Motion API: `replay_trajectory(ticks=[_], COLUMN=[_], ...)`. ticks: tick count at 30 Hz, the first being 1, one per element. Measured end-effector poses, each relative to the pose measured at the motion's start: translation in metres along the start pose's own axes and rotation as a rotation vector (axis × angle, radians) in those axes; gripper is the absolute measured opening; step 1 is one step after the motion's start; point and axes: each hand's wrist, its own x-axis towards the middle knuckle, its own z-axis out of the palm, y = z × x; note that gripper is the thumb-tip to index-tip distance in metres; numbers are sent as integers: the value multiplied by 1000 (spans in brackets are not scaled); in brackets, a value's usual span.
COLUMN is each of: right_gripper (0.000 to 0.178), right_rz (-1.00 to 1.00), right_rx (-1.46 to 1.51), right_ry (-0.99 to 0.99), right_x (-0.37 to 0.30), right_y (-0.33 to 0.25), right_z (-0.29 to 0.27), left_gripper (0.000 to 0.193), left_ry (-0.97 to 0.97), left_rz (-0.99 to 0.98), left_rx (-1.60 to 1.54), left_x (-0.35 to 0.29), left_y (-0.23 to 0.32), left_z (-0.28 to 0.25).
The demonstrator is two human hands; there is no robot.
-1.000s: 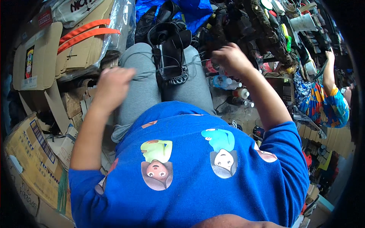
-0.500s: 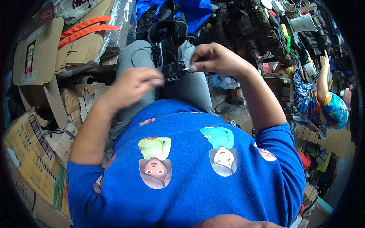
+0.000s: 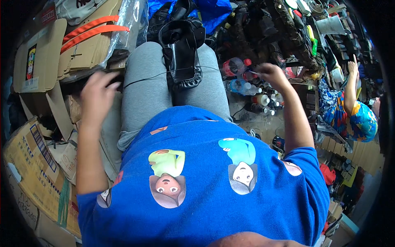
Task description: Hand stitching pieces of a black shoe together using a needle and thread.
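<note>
A black leather shoe [image 3: 183,61], its toe edge gathered in puckers, rests between my grey-trousered knees. From its sides a thin dark thread [image 3: 142,79] stretches out over both thighs. My left hand [image 3: 98,90] is raised at the left, smeared by motion; the thread runs toward its closed fingers, though the grip itself is blurred. Out to the right, above the bottles, my right hand [image 3: 271,76] is closed in a pinch. A small pale tip [image 3: 254,73] shows at its fingers, where the thread's other end leads.
Several plastic bottles [image 3: 240,86] stand right of my knee. Flattened cardboard [image 3: 88,53] with orange straps [image 3: 94,33] and boxes [image 3: 39,160] crowd the left. More black shoes [image 3: 160,20] and a blue sheet [image 3: 216,14] lie ahead. Another person [image 3: 358,115] is at the far right.
Both hands have moved apart from the shoe, left hand to the left and right hand to the right. The loosely looped thread is now drawn out straighter across my thighs.
</note>
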Motion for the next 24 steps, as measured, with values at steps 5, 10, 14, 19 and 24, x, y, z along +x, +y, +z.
replay_trajectory(ticks=[5,10,14,19,24], right_gripper=[10,14,15,17,15], right_rz=[-249,-356,-415,-409,-359], right_rx=[329,215,252,332,361], right_ry=[-141,-159,-190,-195,-114], right_x=[60,73,76,70,58], right_y=[-127,-134,-125,-125,-123], right_z=[45,55,60,71,79], left_gripper=[33,26,20,21,23], left_ry=[-152,-295,-508,-632,-722], left_rz=[377,394,463,380,372], left_rx=[-484,-455,-295,-591,-659], left_x=[78,112,123,121,120], left_y=[78,88,85,76,72], left_z=[61,86,86,95,93])
